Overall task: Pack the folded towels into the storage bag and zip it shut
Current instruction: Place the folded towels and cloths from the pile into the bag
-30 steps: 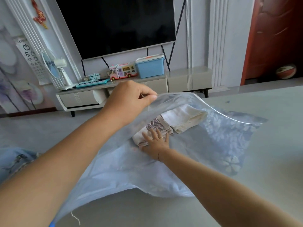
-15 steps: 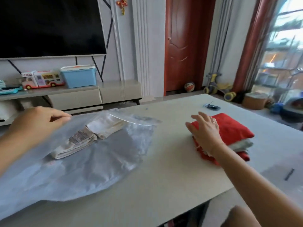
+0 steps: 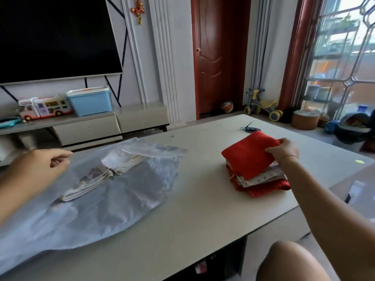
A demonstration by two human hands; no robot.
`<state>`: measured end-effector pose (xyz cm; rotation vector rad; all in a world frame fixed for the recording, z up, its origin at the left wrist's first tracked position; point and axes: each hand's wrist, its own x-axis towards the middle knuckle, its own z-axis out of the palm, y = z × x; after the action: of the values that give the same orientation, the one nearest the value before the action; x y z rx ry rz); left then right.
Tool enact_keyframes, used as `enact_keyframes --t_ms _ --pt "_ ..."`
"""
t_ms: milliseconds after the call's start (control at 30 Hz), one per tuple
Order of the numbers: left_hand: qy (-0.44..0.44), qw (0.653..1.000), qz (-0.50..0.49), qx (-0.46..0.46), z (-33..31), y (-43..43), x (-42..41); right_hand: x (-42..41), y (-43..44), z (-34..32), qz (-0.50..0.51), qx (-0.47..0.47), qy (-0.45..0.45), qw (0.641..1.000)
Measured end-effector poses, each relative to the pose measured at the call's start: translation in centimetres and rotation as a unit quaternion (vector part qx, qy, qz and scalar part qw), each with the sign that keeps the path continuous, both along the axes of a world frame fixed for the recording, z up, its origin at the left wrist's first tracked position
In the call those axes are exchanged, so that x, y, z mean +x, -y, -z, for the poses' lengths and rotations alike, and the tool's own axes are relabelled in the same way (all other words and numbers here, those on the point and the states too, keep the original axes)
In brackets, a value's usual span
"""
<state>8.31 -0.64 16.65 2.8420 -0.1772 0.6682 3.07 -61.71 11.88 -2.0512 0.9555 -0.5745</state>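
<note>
Fingers (image 3: 271, 152) at red towel (image 3: 248, 156) edge — bare table (image 3: 203, 191) toward bag (image 3: 125, 185)

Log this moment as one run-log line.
left hand: holds storage bag open | right hand: grips top red towel | packed: cream towels | zip: open

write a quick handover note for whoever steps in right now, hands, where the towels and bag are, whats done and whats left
Left hand: pinching the upper edge of the storage bag, holding its mouth open.
Right hand: gripping the far right edge of the top red towel on the stack, lifting it slightly.
Bag lies flat on the left of the table; the stack sits to its right, apart from it.
Done: cream folded towels are inside the bag.
Left: move the red towel and the stack beneath it (a pale dotted towel, another red one) into the bag, then zip it shut. Bag is not zipped yet.
</note>
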Motion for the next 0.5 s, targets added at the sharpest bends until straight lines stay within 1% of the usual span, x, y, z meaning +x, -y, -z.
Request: enact_keyframes --t_ms 67,100,167,234,267,334,401,434,501 --pt "-0.005 0.999 -0.009 -0.037 0.2 -0.4 -1.4 0.6 -1.0 0.0 -0.016 0.002 0.055 0.998" --pt "-0.005 0.999 -0.015 -0.040 0.2 -0.5 -2.2 0.9 -1.6 0.0 -0.023 0.000 0.076 0.997" --pt "0.015 0.999 -0.040 0.001 -0.2 -0.7 -3.9 1.0 -3.2 -0.6 -0.049 -0.007 0.112 0.992" --pt "0.024 0.999 -0.035 0.021 -1.0 -0.2 -6.1 0.7 -5.6 -1.7 -0.107 -0.033 0.157 0.981" --pt "0.014 0.999 -0.035 0.020 -1.2 0.2 -6.8 0.3 -7.0 -2.4 -0.144 -0.035 0.177 0.973" --pt "0.001 0.999 -0.052 0.009 -1.8 0.5 -7.9 -0.6 -10.9 -4.0 -0.229 -0.006 0.210 0.950" --pt "0.007 0.998 -0.069 -0.001 -2.1 0.7 -8.4 -2.1 -14.9 -5.4 -0.314 0.061 0.220 0.922" --pt "0.021 0.997 -0.072 -0.009 -2.3 0.9 -8.5 -2.7 -16.8 -5.8 -0.359 0.099 0.218 0.902" --pt "0.053 0.995 -0.074 -0.028 -2.7 1.1 -8.8 -3.4 -20.6 -6.1 -0.453 0.176 0.186 0.854"
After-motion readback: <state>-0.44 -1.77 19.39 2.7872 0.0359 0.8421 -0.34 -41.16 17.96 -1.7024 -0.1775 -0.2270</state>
